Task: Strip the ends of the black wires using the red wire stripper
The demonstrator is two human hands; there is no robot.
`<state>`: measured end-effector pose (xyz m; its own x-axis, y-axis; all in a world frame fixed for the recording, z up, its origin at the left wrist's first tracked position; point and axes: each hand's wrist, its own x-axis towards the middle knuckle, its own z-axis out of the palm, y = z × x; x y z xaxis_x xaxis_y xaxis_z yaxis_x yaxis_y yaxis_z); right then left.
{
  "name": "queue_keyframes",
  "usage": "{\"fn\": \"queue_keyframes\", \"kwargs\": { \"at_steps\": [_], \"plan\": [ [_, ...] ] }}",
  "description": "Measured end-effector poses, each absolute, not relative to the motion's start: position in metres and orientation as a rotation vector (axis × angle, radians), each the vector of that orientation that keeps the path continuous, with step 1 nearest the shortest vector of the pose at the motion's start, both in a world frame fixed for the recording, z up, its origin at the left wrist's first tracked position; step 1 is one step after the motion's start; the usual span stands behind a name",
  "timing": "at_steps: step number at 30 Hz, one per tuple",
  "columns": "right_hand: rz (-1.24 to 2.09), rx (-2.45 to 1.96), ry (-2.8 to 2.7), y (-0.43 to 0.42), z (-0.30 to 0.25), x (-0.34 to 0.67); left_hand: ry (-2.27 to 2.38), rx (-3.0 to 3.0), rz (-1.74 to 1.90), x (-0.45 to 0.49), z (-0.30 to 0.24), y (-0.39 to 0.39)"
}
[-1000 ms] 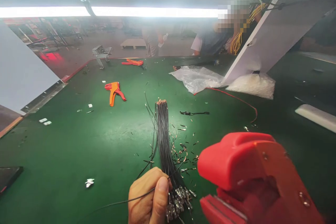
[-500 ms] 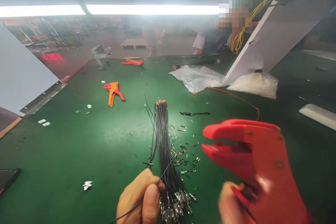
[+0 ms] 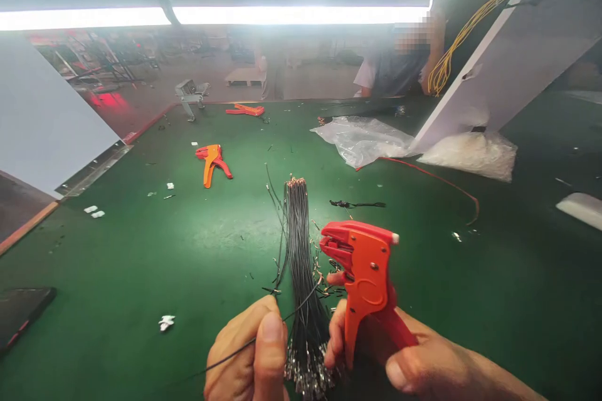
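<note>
Two hands: left [image 3: 251, 357] pinches a wire [image 3: 291, 313], right [image 3: 414, 360] grips strippers [image 3: 364, 279]

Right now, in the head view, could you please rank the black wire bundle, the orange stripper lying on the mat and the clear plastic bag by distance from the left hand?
1. Black wire bundle: beside the left hand.
2. Orange stripper: far left.
3. Clear plastic bag: far right.

Factory workshop, green workbench [image 3: 141, 250], wire bundle [image 3: 298, 244], stripping pliers [image 3: 214, 161]

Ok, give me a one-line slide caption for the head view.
Left hand pinches one black wire beside the wire bundle; right hand holds a red wire stripper over the green table.
</note>
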<state>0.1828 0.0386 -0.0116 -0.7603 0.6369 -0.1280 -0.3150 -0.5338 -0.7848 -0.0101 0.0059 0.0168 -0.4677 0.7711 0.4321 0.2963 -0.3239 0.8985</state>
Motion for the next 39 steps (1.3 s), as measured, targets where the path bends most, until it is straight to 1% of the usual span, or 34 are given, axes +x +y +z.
{"fn": "queue_keyframes", "kwargs": {
  "at_steps": [2, 5, 9, 16, 22, 25, 31, 39],
  "plan": [
    [2.281, -0.541, -1.088, 0.035, -0.005, 0.18, 1.505, 1.352, 1.807, -0.01, 0.014, 0.007],
    [2.306, -0.512, -0.938, 0.03, -0.007, 0.175, 1.46, 1.339, 1.751, -0.01, 0.013, 0.008],
    [2.361, -0.508, -0.901, 0.026, -0.01, 0.17, 1.431, 1.422, 1.76, -0.006, 0.018, 0.009],
    [2.323, -0.577, -1.061, 0.027, 0.009, 0.16, 1.411, 1.507, 1.812, -0.004, 0.027, 0.011],
    [2.353, -0.441, -1.118, 0.025, -0.006, 0.157, 1.329, 1.699, 1.681, -0.014, 0.026, 0.009],
    [2.34, -0.465, -1.108, 0.024, -0.01, 0.155, 1.34, 1.682, 1.689, -0.013, 0.024, 0.008],
    [2.271, -0.341, -1.224, 0.027, -0.009, 0.152, 1.379, 1.698, 1.699, -0.007, 0.016, 0.006],
    [2.17, -0.417, -1.213, 0.028, -0.007, 0.151, 1.37, 1.785, 1.705, -0.009, 0.012, 0.008]
  ]
}}
